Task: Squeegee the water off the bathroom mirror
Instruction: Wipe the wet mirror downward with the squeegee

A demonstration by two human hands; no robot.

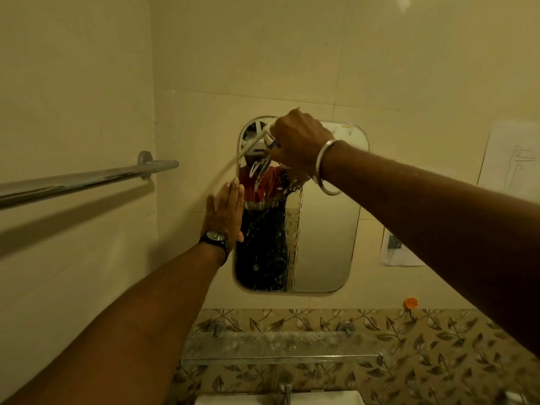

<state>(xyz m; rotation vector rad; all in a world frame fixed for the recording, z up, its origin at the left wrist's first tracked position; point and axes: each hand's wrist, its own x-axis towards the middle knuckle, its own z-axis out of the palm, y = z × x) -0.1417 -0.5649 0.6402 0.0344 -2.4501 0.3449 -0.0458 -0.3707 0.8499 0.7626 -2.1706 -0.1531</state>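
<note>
A rounded rectangular mirror (327,229) hangs on the beige tiled wall, its left half streaked and splashed with water (264,182). My right hand (298,141), a steel bangle on its wrist, grips a white-and-blue tool (270,140) against the mirror's top left part. A thin white hose or rod (248,148) runs from the tool down to the left. What the tool is cannot be told; my fingers hide most of it. My left hand (225,211), with a black watch on the wrist, presses flat with straight fingers on the wall at the mirror's left edge.
A chrome towel rail (87,178) juts out on the left wall. Below the mirror are a glass shelf (277,346), a tap (285,387) and the white basin rim (321,399). An orange hook (410,304) and a paper sheet (511,159) are on the right.
</note>
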